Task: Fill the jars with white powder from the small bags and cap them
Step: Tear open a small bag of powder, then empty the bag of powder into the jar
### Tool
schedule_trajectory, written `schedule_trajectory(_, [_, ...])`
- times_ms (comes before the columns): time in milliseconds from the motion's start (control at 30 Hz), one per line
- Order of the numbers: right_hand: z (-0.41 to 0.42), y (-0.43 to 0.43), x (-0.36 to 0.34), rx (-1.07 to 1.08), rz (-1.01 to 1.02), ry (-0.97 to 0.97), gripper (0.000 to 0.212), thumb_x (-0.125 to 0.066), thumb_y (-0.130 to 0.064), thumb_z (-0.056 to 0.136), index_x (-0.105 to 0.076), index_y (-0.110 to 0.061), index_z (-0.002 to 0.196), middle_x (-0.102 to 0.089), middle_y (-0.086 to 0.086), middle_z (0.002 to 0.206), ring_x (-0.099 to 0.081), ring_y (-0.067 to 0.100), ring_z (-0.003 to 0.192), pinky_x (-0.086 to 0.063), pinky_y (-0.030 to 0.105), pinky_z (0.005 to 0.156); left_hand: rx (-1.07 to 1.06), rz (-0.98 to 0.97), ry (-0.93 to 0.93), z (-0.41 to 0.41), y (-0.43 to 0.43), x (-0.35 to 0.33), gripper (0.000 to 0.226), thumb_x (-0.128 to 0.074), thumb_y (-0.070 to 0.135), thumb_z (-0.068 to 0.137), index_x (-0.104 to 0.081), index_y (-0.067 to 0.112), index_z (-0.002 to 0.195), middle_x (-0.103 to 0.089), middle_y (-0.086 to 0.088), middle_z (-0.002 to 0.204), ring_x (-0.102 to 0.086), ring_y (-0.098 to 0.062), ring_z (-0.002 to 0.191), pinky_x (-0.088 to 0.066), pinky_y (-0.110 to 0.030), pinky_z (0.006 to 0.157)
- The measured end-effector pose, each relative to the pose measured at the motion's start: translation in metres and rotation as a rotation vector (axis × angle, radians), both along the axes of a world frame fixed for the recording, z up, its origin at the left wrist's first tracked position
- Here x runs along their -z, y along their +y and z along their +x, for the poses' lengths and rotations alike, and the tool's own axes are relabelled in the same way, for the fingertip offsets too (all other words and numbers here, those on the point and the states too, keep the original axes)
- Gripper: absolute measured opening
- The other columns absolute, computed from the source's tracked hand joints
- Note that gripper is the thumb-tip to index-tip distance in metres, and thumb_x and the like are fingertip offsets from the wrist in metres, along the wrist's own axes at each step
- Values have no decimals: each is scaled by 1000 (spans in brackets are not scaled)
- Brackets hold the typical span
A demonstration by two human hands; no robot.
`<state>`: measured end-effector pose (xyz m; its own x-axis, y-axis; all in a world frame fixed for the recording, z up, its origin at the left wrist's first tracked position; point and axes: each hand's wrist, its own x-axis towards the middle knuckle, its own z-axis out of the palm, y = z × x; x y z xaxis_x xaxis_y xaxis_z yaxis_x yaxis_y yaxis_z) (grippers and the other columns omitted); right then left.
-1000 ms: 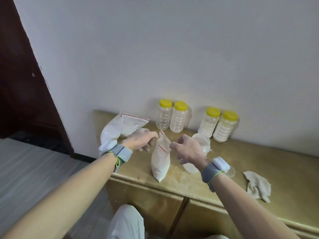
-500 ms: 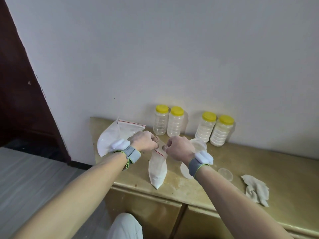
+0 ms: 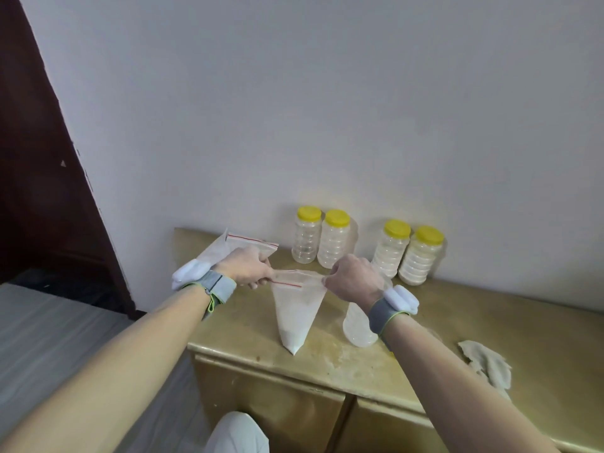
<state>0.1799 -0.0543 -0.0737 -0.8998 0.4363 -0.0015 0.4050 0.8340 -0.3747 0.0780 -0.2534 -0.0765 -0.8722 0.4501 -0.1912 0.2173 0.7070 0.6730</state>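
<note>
Left hand [image 3: 245, 265], centre of frame: fingers closed on the left end of the zip-bag mouth. Right hand [image 3: 354, 278], just right of centre: fingers pinched on the right end of the same mouth, which is stretched wide between the two hands. Both wrists carry grey straps with white pods.

Small bag of white powder [image 3: 295, 317]: red-lined zip edge on top, hanging to a point whose tip touches the cabinet top [image 3: 441, 338]; powder gathered in the lower part.

Open clear jar [image 3: 359, 326]: just right of the bag, largely hidden behind the right wrist.

Second zip bag [image 3: 243, 248]: behind the left hand.

Four yellow-capped jars [image 3: 335, 240]: in two pairs against the wall, upper centre-right.

Crumpled cloth [image 3: 487, 361]: right edge, on the cabinet top.
</note>
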Motion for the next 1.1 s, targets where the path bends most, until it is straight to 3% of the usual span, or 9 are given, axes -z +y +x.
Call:
schedule_trajectory(167, [15, -6, 28, 26, -189, 137, 20, -45, -33, 87, -61, -21, 90, -69, 4, 88, -64, 27, 88, -52, 35, 77, -164, 391, -263, 4, -4, 32, 18, -66, 35, 82, -63, 22, 94, -67, -2, 95, -59, -15, 67, -38, -24, 56])
schedule_trajectory(233, [22, -9, 48, 21, -237, 120, 20, -42, -32, 86, -58, -22, 88, -69, 3, 81, -68, 26, 79, -58, 42, 75, -196, 450, -277, 7, -2, 48, 45, -65, 30, 56, -60, 25, 101, -65, -3, 104, -59, -16, 79, -44, -28, 65])
schedule_trajectory(300, [25, -12, 68, -4, -275, 57, 16, -43, -31, 86, -56, -24, 87, -69, 3, 79, -69, 27, 78, -60, 45, 74, -87, 351, -236, 10, 1, 66, 89, -73, 29, 38, -50, 27, 124, -59, -2, 126, -57, -17, 109, -51, -37, 91])
schedule_trajectory(367, [28, -15, 85, -31, -269, -50, 11, -45, -32, 84, -53, -26, 89, -69, 3, 83, -69, 27, 80, -60, 45, 75, 46, 250, -242, 18, 9, 77, 132, -85, 33, 35, -22, 31, 150, -42, 3, 144, -42, -16, 133, -38, -36, 113])
schedule_trajectory(500, [28, -14, 116, -64, -295, -277, 26, -53, -30, 85, -53, -18, 108, -65, 6, 96, -69, 30, 88, -59, 39, 76, 20, 366, -177, 24, 42, 89, 168, -99, 52, 24, 8, 45, 153, -28, 1, 155, -35, -16, 142, -31, -41, 120])
schedule_trajectory(667, [26, -8, 132, -107, -316, -409, 36, -56, -26, 89, -44, -13, 121, -59, 13, 117, -61, 33, 104, -53, 38, 83, -63, 427, -175, 24, 64, 79, 137, -97, 14, 59, -2, 28, 157, -39, 1, 136, -39, -16, 133, -29, -26, 110])
schedule_trajectory(833, [23, -8, 135, -112, -290, -444, 41, -54, -30, 85, -41, -22, 123, -53, 8, 120, -57, 31, 107, -50, 37, 86, -136, 375, -147, 18, 78, 73, 68, -83, -7, 69, -53, 12, 127, -58, -5, 119, -55, -17, 110, -44, -12, 78])
schedule_trajectory(967, [26, -14, 138, -108, -245, -423, 39, -52, -32, 87, -42, -22, 124, -51, 9, 125, -52, 33, 119, -43, 40, 99, -39, 95, -98, 13, 76, 72, 9, -76, 17, 81, -70, 19, 88, -69, 0, 93, -64, -22, 94, -51, -29, 85])
schedule_trajectory(1100, [30, -18, 138, -83, -234, -398, 43, -52, -36, 91, -41, -20, 129, -50, 10, 130, -51, 35, 122, -42, 41, 101, 12, -28, -22, 15, 77, 58, 25, -55, 30, 97, -71, 19, 82, -68, -1, 94, -61, -26, 91, -44, -30, 77])
